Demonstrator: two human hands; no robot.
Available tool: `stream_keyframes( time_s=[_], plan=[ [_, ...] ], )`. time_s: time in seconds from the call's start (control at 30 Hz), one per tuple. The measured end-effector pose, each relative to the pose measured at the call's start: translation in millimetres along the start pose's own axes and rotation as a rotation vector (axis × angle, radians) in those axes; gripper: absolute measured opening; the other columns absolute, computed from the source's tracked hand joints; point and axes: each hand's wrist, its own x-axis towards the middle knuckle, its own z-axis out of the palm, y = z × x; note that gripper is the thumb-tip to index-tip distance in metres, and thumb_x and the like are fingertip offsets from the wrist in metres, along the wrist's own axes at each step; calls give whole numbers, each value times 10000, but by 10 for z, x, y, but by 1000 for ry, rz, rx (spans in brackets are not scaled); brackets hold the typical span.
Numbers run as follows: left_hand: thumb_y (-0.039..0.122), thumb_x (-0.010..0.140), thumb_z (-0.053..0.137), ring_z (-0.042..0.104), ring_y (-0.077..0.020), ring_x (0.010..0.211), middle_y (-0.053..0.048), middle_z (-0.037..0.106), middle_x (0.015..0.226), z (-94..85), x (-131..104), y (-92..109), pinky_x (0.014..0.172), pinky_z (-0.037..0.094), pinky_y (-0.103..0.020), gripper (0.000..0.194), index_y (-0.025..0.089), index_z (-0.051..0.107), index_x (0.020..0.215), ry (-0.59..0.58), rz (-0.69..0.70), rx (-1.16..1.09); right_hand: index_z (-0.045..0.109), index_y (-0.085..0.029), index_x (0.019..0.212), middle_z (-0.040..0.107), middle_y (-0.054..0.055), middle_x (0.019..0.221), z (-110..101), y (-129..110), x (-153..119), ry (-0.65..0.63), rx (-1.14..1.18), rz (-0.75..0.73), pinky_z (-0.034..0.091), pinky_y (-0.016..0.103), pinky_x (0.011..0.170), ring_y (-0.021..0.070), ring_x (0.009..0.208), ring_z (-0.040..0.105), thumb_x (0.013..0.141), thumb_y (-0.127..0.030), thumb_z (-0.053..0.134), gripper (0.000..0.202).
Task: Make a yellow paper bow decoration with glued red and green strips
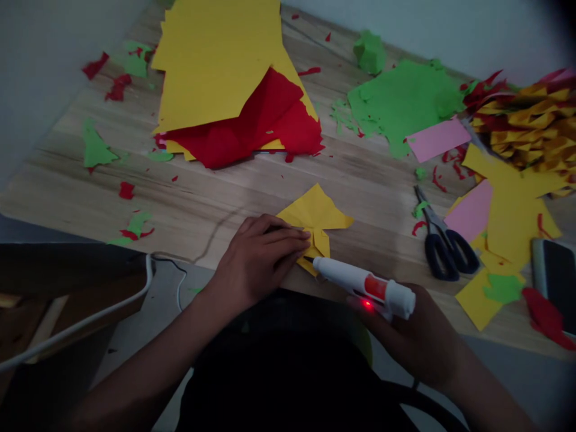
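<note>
"As the left hand [265, 252], fingers together on it, holds folded yellow paper [315, 210] on the wooden tabletop [378, 198], what's underway?"
"Gluing, apparently; the right hand [420, 336] grips a white plastic glue gun [344, 274]. Pressing seems needed next."

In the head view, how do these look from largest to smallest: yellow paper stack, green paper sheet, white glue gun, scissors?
1. Yellow paper stack
2. Green paper sheet
3. Unsure: white glue gun and scissors look close, and the gun seems nearer the camera.
</note>
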Motion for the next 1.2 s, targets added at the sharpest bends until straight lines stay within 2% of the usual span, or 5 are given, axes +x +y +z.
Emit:
stream_keyframes(
  time_s=[0.2, 0.43, 0.53, 0.83, 1.2],
  plan=[
    [274, 929, 646, 640, -202, 1045, 25, 770, 1137, 28, -3, -33, 895, 444, -385, 162, 289, 735, 1064, 7, 17, 2, 601, -234, 710, 437, -66, 420, -13, -49, 22, -10, -35, -19, 301, 230, 366, 101, 355, 401, 920, -350, 582, 241],
    [218, 916, 638, 630, -217, 1064, -1, 771, 1103, -9, 8, 10, 906, 456, -393, 251, 267, 700, 1154, -15, -18, 16, 620, -231, 795, 578, -44, 514, -4, -48, 2, -34, -69, -7, 392, 224, 419, 118, 423, 531, 934, -353, 566, 193],
    [202, 907, 629, 634, -223, 1048, -36, 761, 1058, -26, 15, 33, 890, 467, -396, 291, 248, 689, 1188, -24, -44, 30, 649, -227, 841, 565, -46, 487, -9, -54, 6, -29, -76, 2, 383, 226, 404, 125, 408, 529, 936, -362, 552, 192],
    [210, 900, 628, 641, -226, 1037, -53, 742, 1064, -21, 4, 25, 885, 485, -397, 327, 241, 667, 1223, -29, -46, 49, 663, -208, 786, 684, -2, 596, -11, -43, 12, -25, -40, 54, 451, 231, 462, 150, 508, 649, 932, -382, 549, 254],
    [224, 900, 632, 643, -229, 1026, -58, 741, 1052, -11, -3, 14, 884, 481, -400, 304, 246, 688, 1198, -21, -38, 50, 679, -195, 750, 667, 10, 558, -27, -18, 15, -32, -50, 83, 416, 244, 439, 162, 484, 633, 931, -406, 529, 316]
  ],
)
